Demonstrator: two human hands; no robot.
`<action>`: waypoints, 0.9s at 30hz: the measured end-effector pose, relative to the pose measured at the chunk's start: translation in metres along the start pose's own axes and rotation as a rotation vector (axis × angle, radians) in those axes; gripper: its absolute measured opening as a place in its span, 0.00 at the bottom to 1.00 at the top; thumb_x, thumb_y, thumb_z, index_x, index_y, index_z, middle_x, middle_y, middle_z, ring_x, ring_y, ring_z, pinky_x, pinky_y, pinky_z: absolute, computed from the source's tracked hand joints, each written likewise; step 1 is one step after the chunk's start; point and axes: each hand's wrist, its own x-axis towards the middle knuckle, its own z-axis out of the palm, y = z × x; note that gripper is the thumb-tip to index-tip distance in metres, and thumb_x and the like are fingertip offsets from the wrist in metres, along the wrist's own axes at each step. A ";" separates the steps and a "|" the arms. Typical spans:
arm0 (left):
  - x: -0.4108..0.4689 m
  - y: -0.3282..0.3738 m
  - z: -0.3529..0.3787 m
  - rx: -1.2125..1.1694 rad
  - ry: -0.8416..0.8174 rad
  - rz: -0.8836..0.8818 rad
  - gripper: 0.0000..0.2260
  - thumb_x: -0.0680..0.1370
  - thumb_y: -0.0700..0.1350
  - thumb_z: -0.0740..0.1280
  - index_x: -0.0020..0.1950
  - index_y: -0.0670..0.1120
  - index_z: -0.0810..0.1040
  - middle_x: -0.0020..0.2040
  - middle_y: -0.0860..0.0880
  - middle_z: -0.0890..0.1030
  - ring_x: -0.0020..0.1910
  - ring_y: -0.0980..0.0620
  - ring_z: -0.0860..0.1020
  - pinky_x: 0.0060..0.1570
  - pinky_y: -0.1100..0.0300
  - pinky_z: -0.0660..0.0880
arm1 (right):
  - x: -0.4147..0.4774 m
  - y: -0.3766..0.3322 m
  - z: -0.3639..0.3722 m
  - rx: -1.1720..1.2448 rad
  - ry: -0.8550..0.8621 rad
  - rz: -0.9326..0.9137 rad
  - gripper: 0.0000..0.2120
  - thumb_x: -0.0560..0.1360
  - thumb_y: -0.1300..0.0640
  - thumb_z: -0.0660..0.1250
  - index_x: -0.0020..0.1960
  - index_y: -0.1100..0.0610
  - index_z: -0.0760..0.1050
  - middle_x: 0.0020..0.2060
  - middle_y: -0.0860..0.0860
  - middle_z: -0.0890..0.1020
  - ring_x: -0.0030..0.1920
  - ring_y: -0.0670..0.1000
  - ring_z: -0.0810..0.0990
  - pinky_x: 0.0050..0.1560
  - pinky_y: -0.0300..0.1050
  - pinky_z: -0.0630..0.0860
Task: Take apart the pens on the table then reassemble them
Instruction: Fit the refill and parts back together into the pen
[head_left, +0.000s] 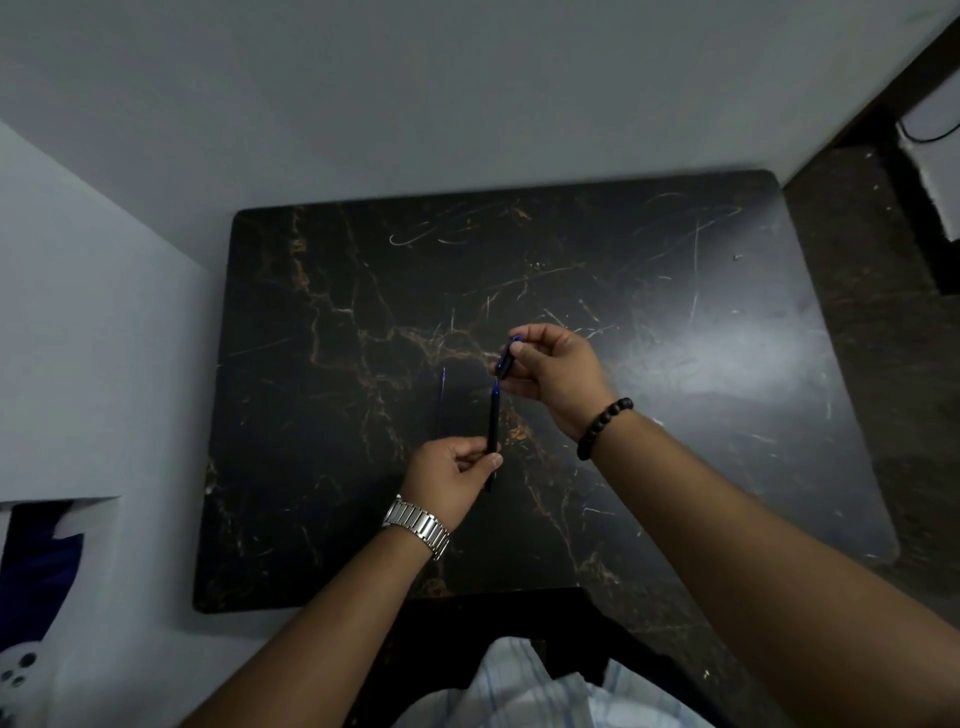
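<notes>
L hand (453, 467) w/ pen barrel (492, 423), R hand (558, 371) w/ cap (506, 358)

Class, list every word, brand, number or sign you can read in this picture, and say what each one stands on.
None can be read.
Pen barrel in the left hand: too dark, no print legible.
Blue cap in the right hand: no lettering shows.
Wristwatch: only its metal band is visible.
Dark marbled table: veins and scratches, no writing.
</notes>
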 end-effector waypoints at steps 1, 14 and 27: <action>-0.001 -0.001 0.000 0.008 -0.001 0.001 0.09 0.74 0.41 0.74 0.46 0.57 0.85 0.41 0.51 0.87 0.41 0.54 0.86 0.47 0.49 0.84 | 0.000 0.000 0.000 -0.018 -0.006 -0.006 0.06 0.80 0.67 0.62 0.53 0.61 0.76 0.42 0.58 0.82 0.39 0.53 0.86 0.37 0.45 0.83; -0.002 -0.002 -0.003 0.050 -0.002 -0.005 0.07 0.73 0.44 0.75 0.51 0.49 0.87 0.41 0.51 0.87 0.41 0.52 0.86 0.48 0.47 0.83 | -0.002 0.000 0.006 -0.289 -0.049 -0.025 0.05 0.79 0.66 0.65 0.52 0.60 0.77 0.41 0.56 0.83 0.40 0.52 0.85 0.40 0.48 0.84; -0.006 0.018 0.001 -0.003 0.046 -0.018 0.04 0.71 0.42 0.78 0.44 0.46 0.86 0.36 0.49 0.85 0.29 0.58 0.80 0.31 0.62 0.79 | -0.017 0.015 0.007 -0.081 -0.218 0.383 0.27 0.82 0.38 0.52 0.44 0.60 0.75 0.33 0.56 0.76 0.35 0.56 0.78 0.39 0.48 0.76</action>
